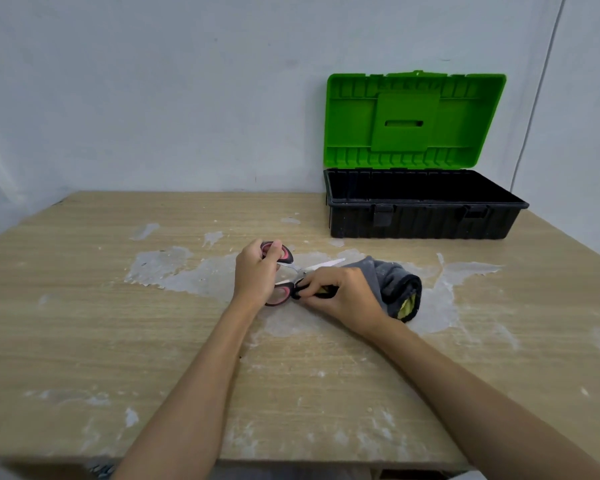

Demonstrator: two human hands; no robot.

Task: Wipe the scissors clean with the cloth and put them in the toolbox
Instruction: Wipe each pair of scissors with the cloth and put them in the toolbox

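The scissors (293, 268) have black and pink handles and lie spread open over the middle of the table. My left hand (255, 273) grips their handles. One bare blade points right, toward the cloth. My right hand (340, 294) pinches the grey cloth (394, 285), which has a black hem and a yellow-green underside, around the other blade, so that blade is hidden. The toolbox (423, 216) stands at the back right, black tub with its green lid (413, 119) raised upright. What shows of its inside is dark.
The wooden table (118, 323) has pale scraped patches across its middle. A light wall stands right behind it, with the toolbox lid leaning near it. A thin cable (537, 98) runs down the wall at the right.
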